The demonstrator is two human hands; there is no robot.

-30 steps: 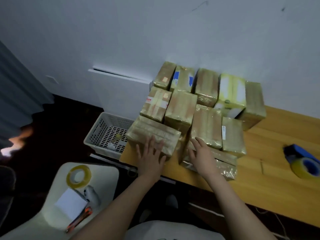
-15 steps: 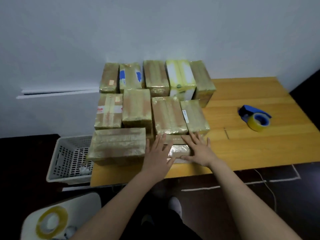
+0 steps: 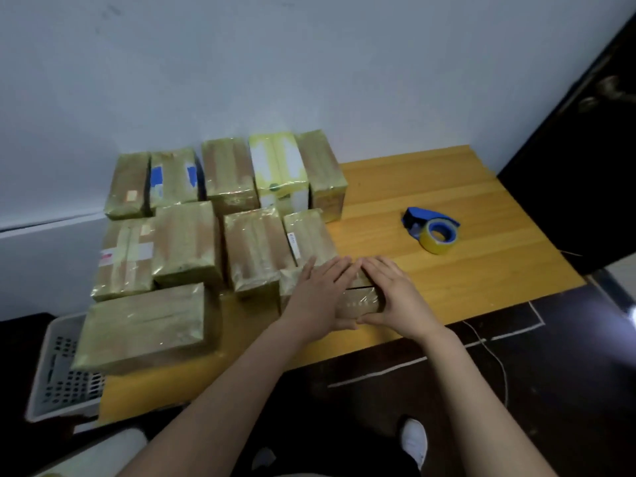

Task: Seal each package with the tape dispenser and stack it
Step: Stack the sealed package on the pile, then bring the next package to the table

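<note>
Far left there's a white perforated basket (image 3: 55,373) sitting lower than the wooden table (image 3: 464,277), partly tucked under its corner. On the table's left end is a big flat package (image 3: 141,325) wrapped in shiny tape, and behind it a whole bunch of taped packages (image 3: 220,215) packed side by side in rows right up to the wall, one with a red and white label (image 3: 125,254). Just right of those, near the front edge, is a small package (image 3: 359,301), and both hands are on it. The left hand (image 3: 316,297) lies flat on top, fingers straight and close together. The right hand (image 3: 395,294) has its fingers laid across the top too, pretty much straight and together, thumb running along the near side. The fingertips of both hands nearly meet. Further right the blue tape dispenser (image 3: 433,232) with its yellowish roll sits by itself on bare wood, well apart from the hands.
</note>
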